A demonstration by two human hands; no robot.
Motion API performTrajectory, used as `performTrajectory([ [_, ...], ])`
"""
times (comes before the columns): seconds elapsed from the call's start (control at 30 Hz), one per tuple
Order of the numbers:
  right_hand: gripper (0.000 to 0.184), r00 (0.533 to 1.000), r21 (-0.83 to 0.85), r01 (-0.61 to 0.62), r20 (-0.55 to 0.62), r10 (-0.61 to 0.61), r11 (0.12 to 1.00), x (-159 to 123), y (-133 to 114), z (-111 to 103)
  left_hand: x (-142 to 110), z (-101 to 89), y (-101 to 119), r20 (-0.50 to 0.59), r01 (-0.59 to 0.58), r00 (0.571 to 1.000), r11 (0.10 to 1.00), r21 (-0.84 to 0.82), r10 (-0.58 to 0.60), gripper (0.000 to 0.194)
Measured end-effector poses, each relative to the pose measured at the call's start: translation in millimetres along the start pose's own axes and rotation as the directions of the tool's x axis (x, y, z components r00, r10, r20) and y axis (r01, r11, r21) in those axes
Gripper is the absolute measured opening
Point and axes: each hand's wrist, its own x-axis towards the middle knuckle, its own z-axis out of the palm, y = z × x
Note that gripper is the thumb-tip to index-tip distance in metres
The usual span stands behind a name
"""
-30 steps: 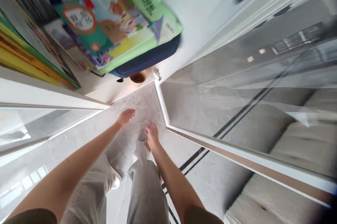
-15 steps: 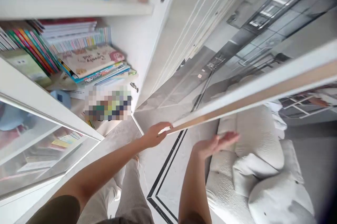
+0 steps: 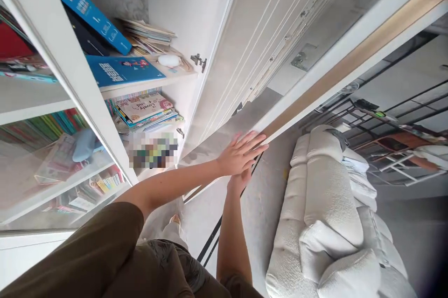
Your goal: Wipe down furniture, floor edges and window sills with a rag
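The person's left hand [image 3: 241, 153] is flat and open, with the fingers [image 3: 252, 141] spread out, and the fingertips touch the long wooden edge of a tall white cupboard door [image 3: 273, 23]. Those fingers are not clenched and they grab nothing. The right hand [image 3: 239, 182] is just under the left hand and mostly hidden, so I cannot tell if its fingers are open or closed. The door stands open, and the cupboard beside it has white shelves [image 3: 178, 76] with books on them. A blue book [image 3: 122, 74] lies on a shelf, with white writing that is too small to read. Below it is a stack of books, and the top book [image 3: 142, 107] says "Lovely" on the cover. A blurry patch [image 3: 152, 151] hides something under that stack. A metal hinge [image 3: 198, 60] is on the cupboard wall. A white sofa [image 3: 322, 209] sits on the grey floor [image 3: 261, 223] to the right.
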Motion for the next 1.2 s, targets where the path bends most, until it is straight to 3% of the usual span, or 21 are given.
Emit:
performTrajectory([
  [0.07, 0.045, 0.996, -0.019, -0.081, -0.031, 0.080, 0.997, -30, 6, -5, -27, -5.9, -11, -0.109, 0.011, 0.994, 0.999, 0.034, -0.007, 0.057],
  [0.17, 0.032, 0.993, -0.033, -0.114, 0.018, 0.114, 0.993, -62, 7, 16, -76, -18.0, -34, -0.261, 0.058, 0.965, 0.994, 0.090, -0.033, 0.051],
  [0.27, 0.027, 0.981, 0.070, 0.011, 0.191, -0.025, 0.997, -76, -10, 60, -126, -37.6, -61, -0.404, 0.151, 0.912, 0.972, 0.179, -0.067, 0.045],
  [0.33, 0.025, 0.943, 0.162, 0.110, 0.295, -0.154, 0.981, -78, -28, 91, -154, -55.5, -81, -0.485, 0.239, 0.870, 0.940, 0.244, -0.095, 0.042],
  [0.47, 0.019, 0.822, 0.278, 0.233, 0.456, -0.341, 0.932, -74, -66, 147, -190, -103.6, -116, -0.451, 0.421, 0.852, 0.858, 0.293, -0.264, 0.042],
  [0.67, 0.011, 0.583, 0.360, 0.293, 0.667, -0.464, 0.886, -59, -116, 219, -193, -181.1, -152, -0.257, 0.562, 0.827, 0.721, 0.406, -0.500, 0.055],
  [0.77, 0.020, 0.518, 0.285, 0.289, 0.756, -0.400, 0.914, -54, -135, 252, -192, -204.1, -168, -0.174, 0.590, 0.793, 0.666, 0.456, -0.584, 0.063],
  [0.97, 0.026, 0.559, 0.107, 0.269, 0.792, -0.245, 0.957, -53, -156, 297, -192, -212.4, -195, -0.097, 0.611, 0.739, 0.604, 0.512, -0.666, 0.072],
  [1.2, 0.025, 0.551, 0.198, 0.266, 0.772, -0.318, 0.943, -56, -144, 300, -190, -202.1, -197, -0.142, 0.653, 0.717, 0.585, 0.482, -0.683, 0.078],
])
